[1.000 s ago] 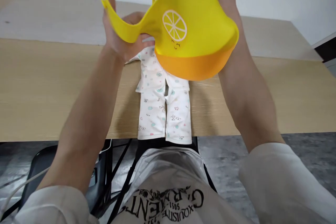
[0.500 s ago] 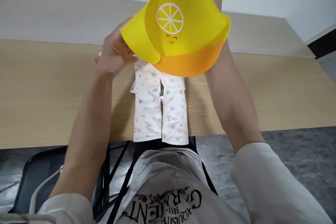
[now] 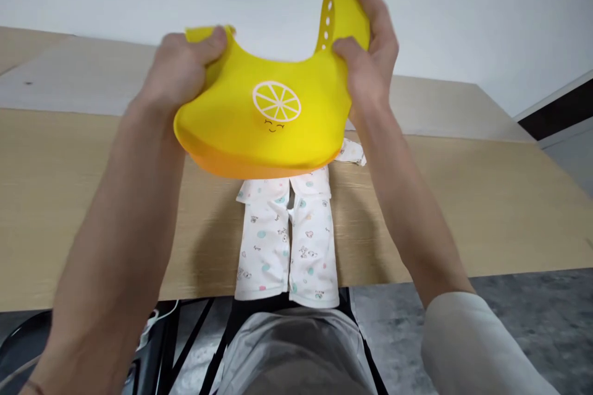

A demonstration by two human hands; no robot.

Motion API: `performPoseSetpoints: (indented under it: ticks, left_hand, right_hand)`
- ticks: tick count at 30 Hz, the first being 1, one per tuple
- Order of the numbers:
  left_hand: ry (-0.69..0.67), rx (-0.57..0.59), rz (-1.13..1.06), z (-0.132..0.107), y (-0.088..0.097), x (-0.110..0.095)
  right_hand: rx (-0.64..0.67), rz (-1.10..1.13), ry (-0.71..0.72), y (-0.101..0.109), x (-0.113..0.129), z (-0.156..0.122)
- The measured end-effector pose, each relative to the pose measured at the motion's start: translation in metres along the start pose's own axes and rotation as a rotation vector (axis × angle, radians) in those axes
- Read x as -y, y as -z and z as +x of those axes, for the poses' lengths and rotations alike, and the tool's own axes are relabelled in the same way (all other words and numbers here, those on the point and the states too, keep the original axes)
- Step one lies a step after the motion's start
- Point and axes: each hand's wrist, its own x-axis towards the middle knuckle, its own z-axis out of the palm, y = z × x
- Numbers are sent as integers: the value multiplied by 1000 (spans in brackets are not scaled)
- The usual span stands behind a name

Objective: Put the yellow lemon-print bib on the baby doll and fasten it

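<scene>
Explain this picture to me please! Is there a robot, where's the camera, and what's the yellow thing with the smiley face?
There's no robot here, just a person's two bare hands. The camera is worn on the person's head, looking forward and down, so you see what's in front of them. The yellow thing looks like a bib, with a fruit slice and smiley face printed on it. The left hand grips one upper side; the right hand grips the other, by the strap with holes. Below, small white patterned clothes lie on the wooden table, partly hidden behind the bib.
</scene>
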Motion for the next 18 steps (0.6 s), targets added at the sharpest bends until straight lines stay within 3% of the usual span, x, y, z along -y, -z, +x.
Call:
performPoseSetpoints:
  ticks: [2, 4, 8, 11, 18]
  left_hand:
    - [230, 44, 60, 10, -3, 12]
    - [372, 58, 116, 22, -8, 32]
    - [458, 60, 218, 45, -16, 71]
    - [493, 94, 257, 58, -17, 89]
    - [517, 160, 321, 72, -21, 112]
  right_hand:
    - [11, -142, -57, -2, -39, 1]
    - [44, -262, -137, -6, -81, 1]
    - [89, -361, -168, -15, -142, -8]
    - [85, -368, -264, -21, -154, -15]
    - [81, -376, -522, -24, -139, -19]
